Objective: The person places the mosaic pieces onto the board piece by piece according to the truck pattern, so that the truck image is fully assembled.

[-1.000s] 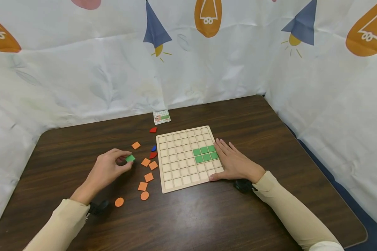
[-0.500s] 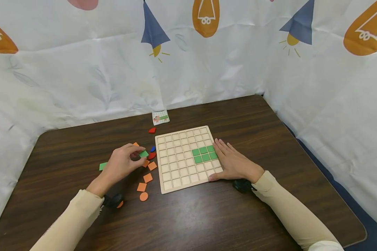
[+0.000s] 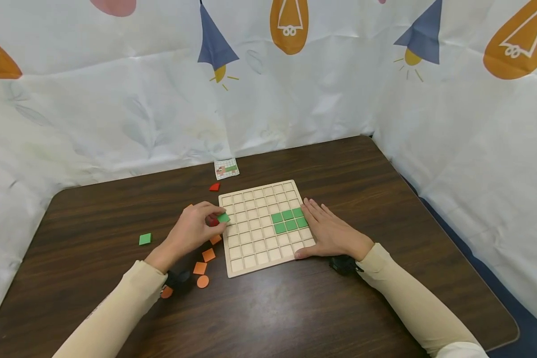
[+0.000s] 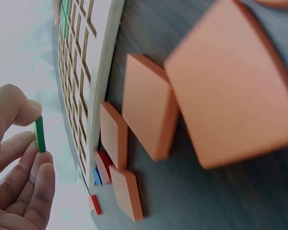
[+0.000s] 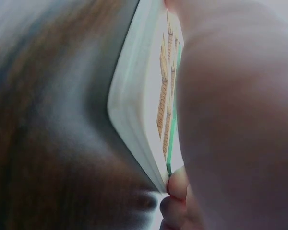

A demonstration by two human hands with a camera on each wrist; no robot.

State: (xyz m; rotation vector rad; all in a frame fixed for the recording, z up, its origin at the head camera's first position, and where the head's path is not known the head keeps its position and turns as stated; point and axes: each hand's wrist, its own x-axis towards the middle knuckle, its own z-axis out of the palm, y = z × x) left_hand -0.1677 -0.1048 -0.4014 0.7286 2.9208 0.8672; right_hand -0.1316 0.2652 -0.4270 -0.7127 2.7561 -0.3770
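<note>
My left hand (image 3: pixel 192 231) pinches a green square tile (image 3: pixel 223 218) between thumb and fingers, over the left edge of a wooden grid board (image 3: pixel 255 246). In the left wrist view the same green tile (image 4: pixel 40 134) stands edge-on, raised above the table. Several green tiles (image 3: pixel 291 225) lie in two rows in the board's cells at the right side. My right hand (image 3: pixel 333 231) rests at the board's right edge, fingers straight, thumb by the near corner. The right wrist view shows the board's corner (image 5: pixel 129 108) close up beside the hand.
Orange square tiles (image 3: pixel 209 255) and an orange round tile (image 3: pixel 203 281) lie left of the board. Another green tile (image 3: pixel 145 239) lies farther left. A red piece (image 3: pixel 214 187) and a small printed grid card (image 3: pixel 226 169) are toward the back, near the white curtain.
My left hand has moved right with the green tile, from the table to the board's left edge, uncovering another green tile behind it. My right hand stays in place.
</note>
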